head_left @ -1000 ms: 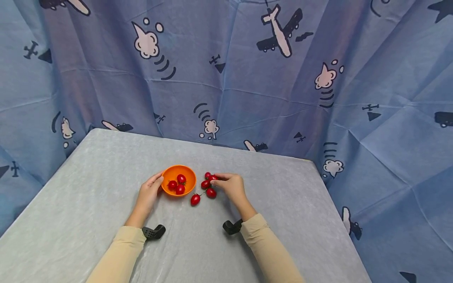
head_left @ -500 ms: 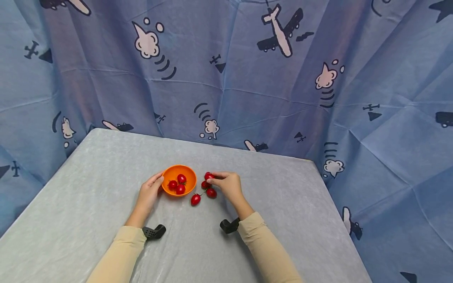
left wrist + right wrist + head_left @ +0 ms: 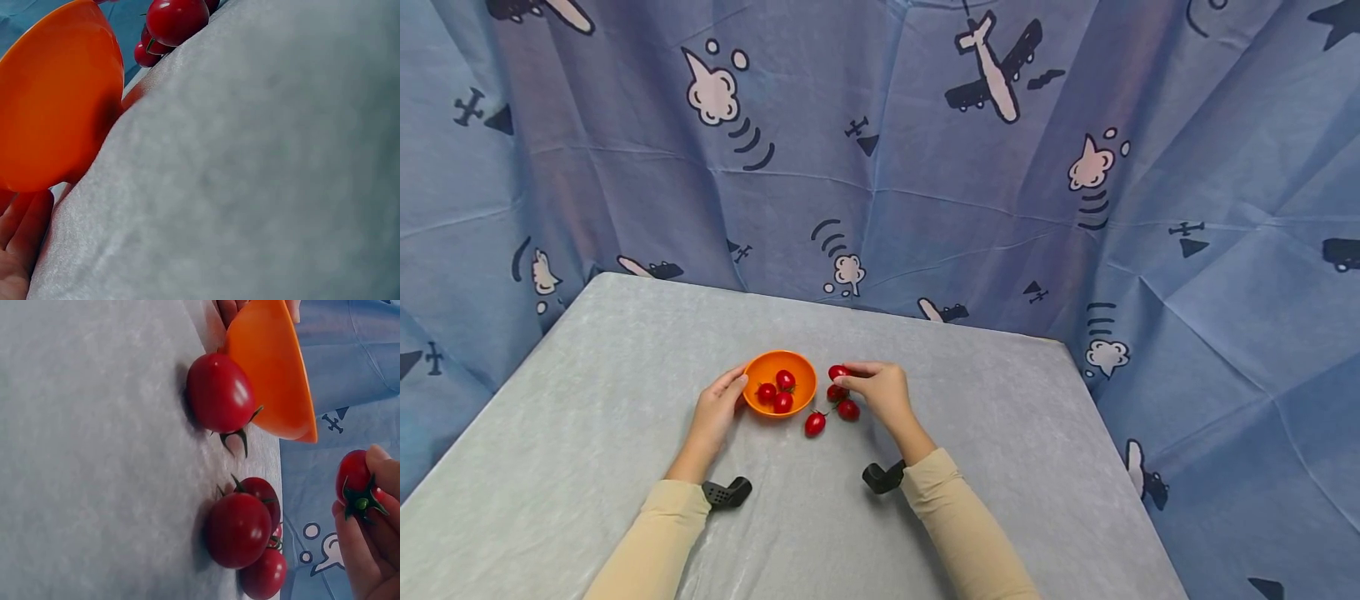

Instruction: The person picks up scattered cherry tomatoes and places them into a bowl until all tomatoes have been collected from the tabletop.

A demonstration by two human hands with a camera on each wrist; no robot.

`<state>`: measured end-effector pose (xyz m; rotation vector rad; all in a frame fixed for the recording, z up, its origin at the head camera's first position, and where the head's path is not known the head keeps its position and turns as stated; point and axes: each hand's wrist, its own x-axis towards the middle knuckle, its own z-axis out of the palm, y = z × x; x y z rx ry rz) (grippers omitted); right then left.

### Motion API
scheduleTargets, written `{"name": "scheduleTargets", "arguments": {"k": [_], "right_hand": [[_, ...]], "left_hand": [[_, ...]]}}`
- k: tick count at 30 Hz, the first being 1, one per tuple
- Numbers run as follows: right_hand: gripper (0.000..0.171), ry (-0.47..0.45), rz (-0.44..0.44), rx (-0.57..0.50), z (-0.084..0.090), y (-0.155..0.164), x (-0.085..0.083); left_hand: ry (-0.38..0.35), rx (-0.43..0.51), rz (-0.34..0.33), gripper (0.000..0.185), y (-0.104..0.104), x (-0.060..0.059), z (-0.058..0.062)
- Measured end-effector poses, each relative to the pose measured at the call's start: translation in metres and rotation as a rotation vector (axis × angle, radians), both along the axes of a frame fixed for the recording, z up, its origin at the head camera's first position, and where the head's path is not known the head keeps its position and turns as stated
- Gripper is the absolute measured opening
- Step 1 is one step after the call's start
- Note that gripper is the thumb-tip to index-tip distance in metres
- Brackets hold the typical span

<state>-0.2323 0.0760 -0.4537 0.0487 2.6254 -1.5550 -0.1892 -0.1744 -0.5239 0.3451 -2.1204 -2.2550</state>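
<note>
An orange bowl (image 3: pixel 802 367) stands mid-table with 3 red cherry tomatoes inside. My left hand (image 3: pixel 716 406) grips its left side, thumb at the rim; in the left wrist view the fingers (image 3: pixel 28 228) lie against the bowl's lower wall. Just right of the bowl, my right hand (image 3: pixel 886 394) pinches a cherry tomato (image 3: pixel 354 478) between thumb and fingers, raised off the table, its green calyx showing in the right wrist view. Below that hand, several more tomatoes lie on the cloth, one tomato (image 3: pixel 815 423) nearest the bowl and another tomato (image 3: pixel 848 409) to its right.
A pale grey cloth (image 3: pixel 625 358) covers the table. Behind it hangs a blue curtain (image 3: pixel 925 167) printed with aeroplanes and clouds. Each wrist wears a black camera mount, such as the left mount (image 3: pixel 727 492) and the right mount (image 3: pixel 882 479).
My right hand has raised the pinched cherry tomato and shifted slightly left toward the bowl. The left hand, the bowl and the tomatoes inside it stay in place.
</note>
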Motion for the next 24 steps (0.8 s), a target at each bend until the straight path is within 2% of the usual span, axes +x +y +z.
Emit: {"name": "scheduleTargets", "arguments": {"k": [8, 19, 24], "right_hand": [[0.03, 0.03, 0.033, -0.012, 0.0, -0.007, -0.001], [0.029, -0.024, 0.08, -0.04, 0.005, -0.021, -0.005], [0.03, -0.011, 0.086, -0.002, 0.006, -0.025, -0.006]], "left_hand": [[-0.017, -0.003, 0.0, 0.048, 0.0, 0.001, 0.001], [-0.026, -0.004, -0.006, 0.047, 0.001, 0.001, 0.001], [-0.019, -0.017, -0.002, 0.048, 0.001, 0.001, 0.0]]}}
